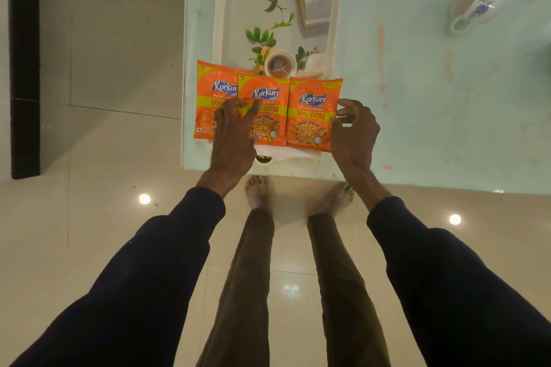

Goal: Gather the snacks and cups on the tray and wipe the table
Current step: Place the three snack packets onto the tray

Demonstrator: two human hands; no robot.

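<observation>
Three orange Kurkure snack packets lie side by side across the near end of the white tray (222, 9): a left packet (208, 89), a middle packet (269, 125) and a right packet (310, 116). My left hand (234, 134) rests with spread fingers over the left and middle packets. My right hand (354, 131) touches the right packet's right edge with its fingertips. The tray's printed picture shows leaves and a tea cup. A white cup with blue flowers (477, 6) lies on its side on the table, far right, away from the tray.
The pale green glass table (432, 98) carries orange smears and stains. Its near edge runs just in front of my bare feet (258, 191). Glossy cream floor tiles lie to the left and below. A dark upright panel (24, 62) stands at far left.
</observation>
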